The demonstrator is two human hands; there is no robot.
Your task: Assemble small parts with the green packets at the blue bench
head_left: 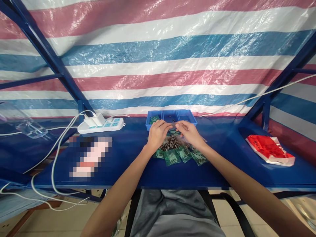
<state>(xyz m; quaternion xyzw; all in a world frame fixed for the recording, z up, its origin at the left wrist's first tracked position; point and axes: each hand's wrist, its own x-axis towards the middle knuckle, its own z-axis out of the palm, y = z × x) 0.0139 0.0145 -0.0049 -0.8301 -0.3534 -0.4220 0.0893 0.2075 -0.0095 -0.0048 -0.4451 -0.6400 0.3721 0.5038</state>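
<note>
My left hand [158,132] and my right hand [189,132] meet over the middle of the blue table, fingertips pinched close together. Whatever they pinch is too small to make out. Below them lies a pile of small brown-and-silver parts [172,143], partly hidden by my left hand. Several small green packets [172,158] with light, thin pieces in them are spread around the pile on the near side. Just beyond my hands stands a blue tray [187,116] with three compartments; its left one holds green packets [155,119].
A white power strip [101,125] with plugs and trailing white cables [56,154] is at the left. Right of my arms lies a red and white packet [270,149]. A clear bottle [31,126] shows at far left. Blue metal posts [53,62] and striped sheeting stand behind.
</note>
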